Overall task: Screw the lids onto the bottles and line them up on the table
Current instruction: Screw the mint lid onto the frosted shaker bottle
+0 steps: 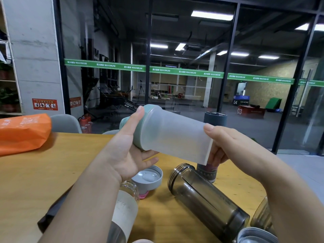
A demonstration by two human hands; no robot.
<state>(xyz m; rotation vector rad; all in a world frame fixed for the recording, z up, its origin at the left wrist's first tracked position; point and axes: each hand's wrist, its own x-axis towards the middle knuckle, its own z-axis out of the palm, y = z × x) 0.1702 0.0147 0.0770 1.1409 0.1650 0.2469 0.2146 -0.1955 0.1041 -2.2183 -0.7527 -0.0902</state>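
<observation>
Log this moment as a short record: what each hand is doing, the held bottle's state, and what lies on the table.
held bottle: frosted shaker bottle, tilted above the table, teal lid on
left hand: on the lid end
right hand: grips the base
lying on table: smoked grey bottle, lidless
loose lid: grey lid, inside up
also: orange bag on wooden table

Light is even and rather dim, coming from white ceiling tube lamps (212, 15) (reflected in the dark glass wall (184, 55)); straight lines bend near the edges.
</observation>
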